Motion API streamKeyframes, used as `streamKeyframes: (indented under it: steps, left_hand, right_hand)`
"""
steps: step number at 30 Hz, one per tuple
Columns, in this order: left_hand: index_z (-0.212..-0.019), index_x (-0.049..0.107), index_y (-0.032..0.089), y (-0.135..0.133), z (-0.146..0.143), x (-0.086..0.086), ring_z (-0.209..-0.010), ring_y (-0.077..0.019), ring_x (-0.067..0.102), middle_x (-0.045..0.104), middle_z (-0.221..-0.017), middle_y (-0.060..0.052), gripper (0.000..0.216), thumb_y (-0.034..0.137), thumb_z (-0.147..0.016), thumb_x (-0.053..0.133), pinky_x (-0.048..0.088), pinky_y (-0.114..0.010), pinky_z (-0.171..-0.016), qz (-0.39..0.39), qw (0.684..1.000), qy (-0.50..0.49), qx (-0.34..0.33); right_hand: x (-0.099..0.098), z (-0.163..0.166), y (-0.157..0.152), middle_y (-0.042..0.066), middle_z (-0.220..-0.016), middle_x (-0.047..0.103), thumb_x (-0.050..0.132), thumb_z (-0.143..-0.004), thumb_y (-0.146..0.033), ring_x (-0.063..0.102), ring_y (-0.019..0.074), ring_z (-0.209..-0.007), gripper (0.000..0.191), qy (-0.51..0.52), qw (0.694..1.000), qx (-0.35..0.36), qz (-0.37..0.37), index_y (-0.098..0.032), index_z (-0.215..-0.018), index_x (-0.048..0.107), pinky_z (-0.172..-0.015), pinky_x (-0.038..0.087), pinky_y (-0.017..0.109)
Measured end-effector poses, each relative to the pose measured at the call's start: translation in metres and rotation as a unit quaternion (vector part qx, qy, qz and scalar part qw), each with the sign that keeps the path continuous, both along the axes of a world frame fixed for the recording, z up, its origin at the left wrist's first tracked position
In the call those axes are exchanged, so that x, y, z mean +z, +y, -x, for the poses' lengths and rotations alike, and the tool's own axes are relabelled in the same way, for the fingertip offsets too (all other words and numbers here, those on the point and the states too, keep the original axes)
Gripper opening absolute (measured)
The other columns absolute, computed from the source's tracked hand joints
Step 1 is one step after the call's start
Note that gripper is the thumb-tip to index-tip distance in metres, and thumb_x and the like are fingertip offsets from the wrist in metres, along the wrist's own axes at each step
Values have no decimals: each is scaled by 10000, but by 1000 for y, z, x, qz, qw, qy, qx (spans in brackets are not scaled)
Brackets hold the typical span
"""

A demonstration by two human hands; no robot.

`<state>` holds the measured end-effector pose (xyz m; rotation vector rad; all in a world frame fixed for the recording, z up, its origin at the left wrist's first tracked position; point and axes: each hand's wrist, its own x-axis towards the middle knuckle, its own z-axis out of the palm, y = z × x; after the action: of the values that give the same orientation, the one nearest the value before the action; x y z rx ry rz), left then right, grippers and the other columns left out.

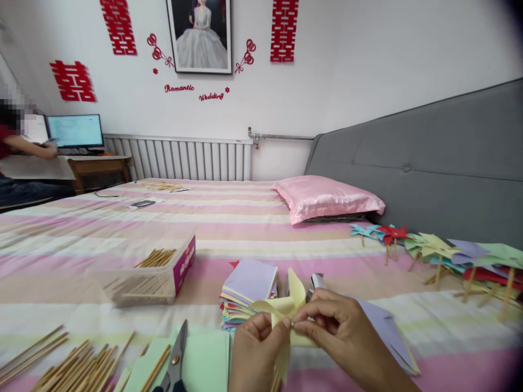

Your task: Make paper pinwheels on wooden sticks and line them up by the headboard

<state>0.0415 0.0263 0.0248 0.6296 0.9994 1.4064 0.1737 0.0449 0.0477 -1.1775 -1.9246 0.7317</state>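
Note:
My left hand [255, 348] and my right hand [337, 326] meet low in the middle, both pinching a pale yellow paper pinwheel [286, 310] at its centre, where a small metal pin shows between the fingertips. A wooden stick runs down from the pinwheel behind my left hand. Just beyond lies a stack of coloured paper squares [249, 288] with a lilac sheet on top.
Scissors [176, 359] lie on green paper [204, 359]; loose wooden sticks [73, 365] at the lower left. A clear box of sticks [151, 272] sits on the striped bed. Finished pinwheels [441, 253] line the right, by a pink pillow [327, 198]. Another person sits at a desk far left.

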Motion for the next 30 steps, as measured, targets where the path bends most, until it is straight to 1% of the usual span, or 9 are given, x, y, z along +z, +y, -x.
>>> streamKeyframes:
  steps: [4,8,15,20,24,27,30]
  left_hand:
    - [-477,607,119,0,1,1,-408,-88,448,570,-431,-4,265,333,-446,759,312,-198,-440,-3,1000,24,5]
    - [-467,590,119,0,1,1,-409,-79,436,571,-441,0,270,331,-454,756,309,-193,-442,-8,1000,28,8]
    - [-470,578,120,-1,0,2,-410,-66,427,558,-437,21,269,323,-471,754,301,-176,-439,-18,999,41,15]
    - [-496,581,117,-2,0,2,-461,-79,467,553,-451,21,227,283,-520,733,342,-170,-471,-51,998,47,9]
    - [-482,557,121,-2,2,4,-483,-73,462,554,-469,26,205,241,-556,706,375,-169,-503,-88,993,75,3]
    - [-474,550,130,-3,2,6,-493,-77,480,564,-474,29,192,212,-584,684,388,-168,-512,-98,991,91,15]
    - [-524,586,124,-3,4,4,-526,-91,517,596,-506,19,150,213,-606,673,412,-178,-538,-99,991,91,8]
  right_hand:
    - [2,0,-1,-18,-592,452,613,-724,-248,427,107,-531,107,-2,1000,2,2,-211,-668,697,-483,323,215]
    - [3,1,-1,-18,-596,451,612,-716,-231,424,107,-532,105,0,1000,0,13,-208,-654,694,-481,321,213]
    - [5,2,-3,-20,-591,440,598,-723,-243,420,109,-537,122,-2,1000,-2,10,-193,-652,684,-485,319,216]
    - [4,1,-3,-26,-580,409,601,-716,-263,396,107,-527,143,7,1000,-8,24,-180,-618,665,-475,304,219]
    - [5,3,-4,-35,-563,390,597,-709,-252,367,102,-515,147,28,999,-10,43,-168,-594,636,-474,293,222]
    - [4,5,-4,-43,-551,392,590,-704,-242,349,98,-505,133,46,997,-13,52,-167,-593,592,-469,287,223]
    - [2,6,-2,-50,-566,403,611,-676,-231,368,108,-537,103,54,997,-39,31,-182,-630,532,-497,313,225]
